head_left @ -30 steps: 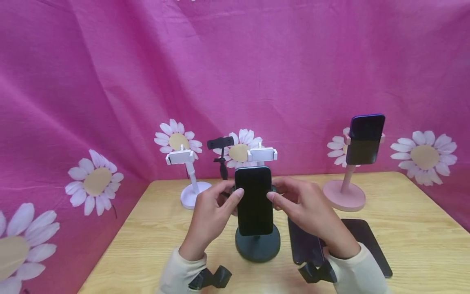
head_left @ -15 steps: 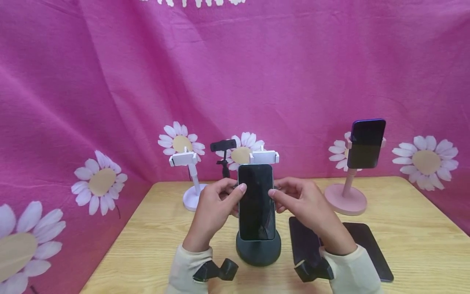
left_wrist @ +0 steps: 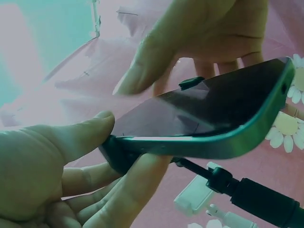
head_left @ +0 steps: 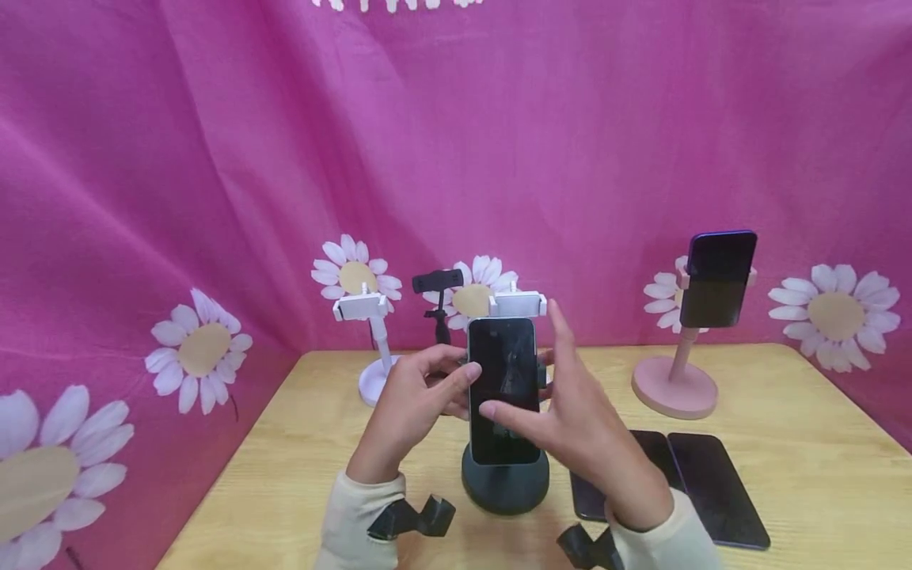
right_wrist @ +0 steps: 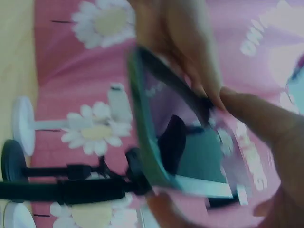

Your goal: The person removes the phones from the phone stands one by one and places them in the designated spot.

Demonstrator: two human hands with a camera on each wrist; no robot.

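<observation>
Pinches the left edge of the flat black glass-faced phone (head_left: 504, 384), long way up at the dark round-footed stand (head_left: 504, 489), with left hand (head_left: 420, 400), with right hand (head_left: 579, 419) spread apart at its right side.

A person wears long cream sleeves, the left sleeve (head_left: 356, 518) and right sleeve (head_left: 666, 532) each ending at the wrist, with the left hand (head_left: 415, 405) and right hand (head_left: 575, 412) bare. A black strap (head_left: 392, 521) bearing a chunky, angular block (head_left: 436, 516) circles the left cuff; a matching black strap (head_left: 607, 548) and block (head_left: 574, 545) mark the right.
</observation>
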